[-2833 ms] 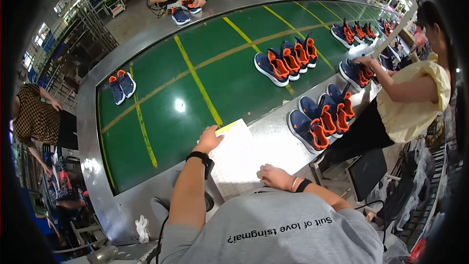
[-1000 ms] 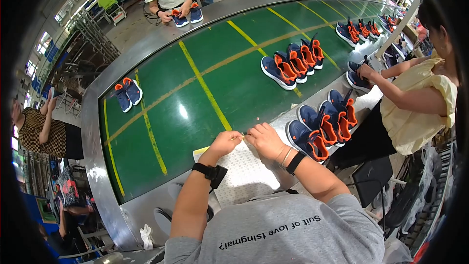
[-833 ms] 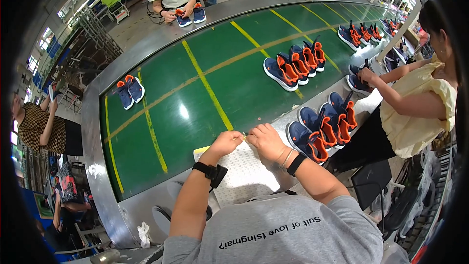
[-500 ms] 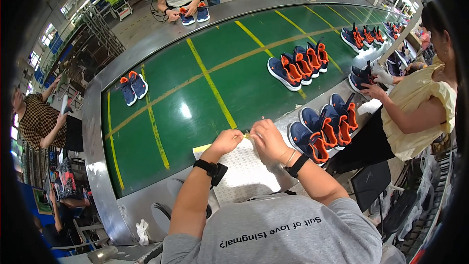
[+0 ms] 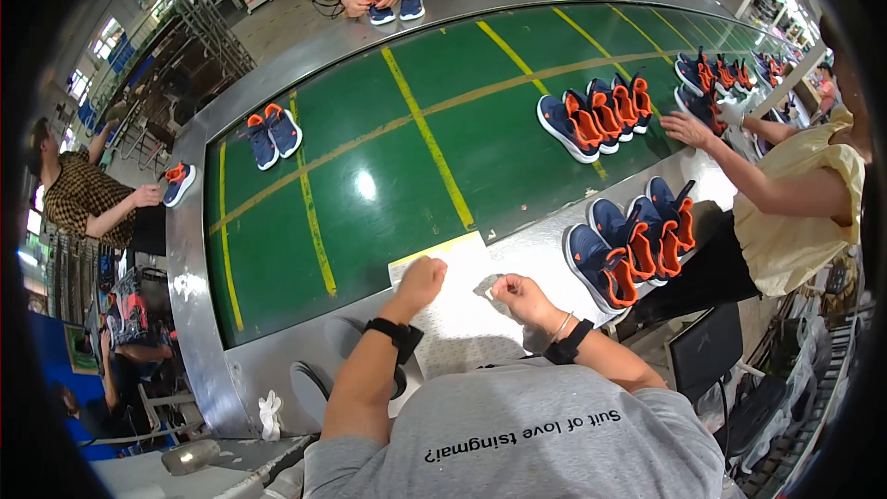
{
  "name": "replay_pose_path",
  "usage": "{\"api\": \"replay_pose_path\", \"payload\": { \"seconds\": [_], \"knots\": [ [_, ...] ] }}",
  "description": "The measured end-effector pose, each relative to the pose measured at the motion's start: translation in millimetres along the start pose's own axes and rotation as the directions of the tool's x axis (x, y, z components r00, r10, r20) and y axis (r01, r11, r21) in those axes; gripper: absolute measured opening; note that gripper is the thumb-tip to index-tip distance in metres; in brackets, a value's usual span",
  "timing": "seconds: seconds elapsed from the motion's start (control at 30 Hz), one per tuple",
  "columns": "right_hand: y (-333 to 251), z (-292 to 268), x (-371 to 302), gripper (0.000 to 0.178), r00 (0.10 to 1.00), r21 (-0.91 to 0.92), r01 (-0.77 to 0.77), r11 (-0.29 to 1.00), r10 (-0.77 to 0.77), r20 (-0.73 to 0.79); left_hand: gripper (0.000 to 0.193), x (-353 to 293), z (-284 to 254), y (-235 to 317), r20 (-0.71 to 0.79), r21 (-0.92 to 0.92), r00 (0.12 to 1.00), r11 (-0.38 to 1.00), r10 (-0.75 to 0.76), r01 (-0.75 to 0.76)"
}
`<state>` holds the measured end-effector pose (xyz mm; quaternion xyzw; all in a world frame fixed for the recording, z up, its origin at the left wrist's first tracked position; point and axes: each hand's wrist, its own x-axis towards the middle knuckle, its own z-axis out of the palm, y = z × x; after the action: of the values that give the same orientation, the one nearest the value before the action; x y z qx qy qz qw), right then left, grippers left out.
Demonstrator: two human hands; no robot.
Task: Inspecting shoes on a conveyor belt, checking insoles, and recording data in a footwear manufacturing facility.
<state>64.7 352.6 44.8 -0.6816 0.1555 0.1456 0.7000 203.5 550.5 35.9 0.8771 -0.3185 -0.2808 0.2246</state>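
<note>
A white sheet [image 5: 453,337] with rows of small marks and a yellow strip along its far edge lies on the metal ledge before me. My left hand [image 5: 420,288] is curled closed above its left part; whether anything is in the fingers is hidden. Over the right side of the sheet, my right hand [image 5: 525,299] holds thumb and fingertips pinched together. Anything between them is too small to make out. Just right of that hand stands a row of several navy sneakers [image 5: 596,268] with orange linings, their toes pointing toward the belt.
Beyond the ledge runs a green belt [image 5: 370,231] with yellow lines, carrying a sneaker pair [image 5: 274,136] and a sneaker row [image 5: 591,115]. A co-worker in yellow [image 5: 799,176] stands close at right. Dark sole-shaped pieces [image 5: 309,383] and a white cloth [image 5: 269,416] lie left.
My hands, together over the sheet's far edge before, are now apart and nearer me. The co-worker at right has moved a sneaker onto the belt. Another sneaker now shows beside the person at left.
</note>
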Motion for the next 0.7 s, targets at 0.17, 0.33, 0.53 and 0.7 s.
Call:
{"api": "replay_pose_path", "payload": {
  "seconds": [0.17, 0.33, 0.53, 0.7],
  "knots": [
    [20, 16, -4, 0.009, 0.967, 0.000, -0.189, 0.982, 0.186, 0.175, 0.013, -64, 68, -11, -0.081, -0.322, 0.989, 0.936, 0.120, -0.140],
    [44, 6, 1, 0.005, 0.933, 0.084, -0.238, 0.968, 0.204, 0.296, 0.013, -86, 109, 0, -0.258, -0.227, 0.965, 0.974, -0.037, -0.024],
    [37, 7, -2, 0.005, 0.907, 0.126, -0.368, 0.921, 0.326, 0.268, 0.015, -84, 103, 10, -0.358, -0.293, 0.922, 0.956, -0.144, 0.036],
    [39, 7, 5, 0.004, 0.891, 0.073, -0.402, 0.913, 0.371, 0.261, 0.018, -89, 93, 7, -0.280, -0.301, 0.944, 0.949, -0.177, 0.089]
  ]
}}
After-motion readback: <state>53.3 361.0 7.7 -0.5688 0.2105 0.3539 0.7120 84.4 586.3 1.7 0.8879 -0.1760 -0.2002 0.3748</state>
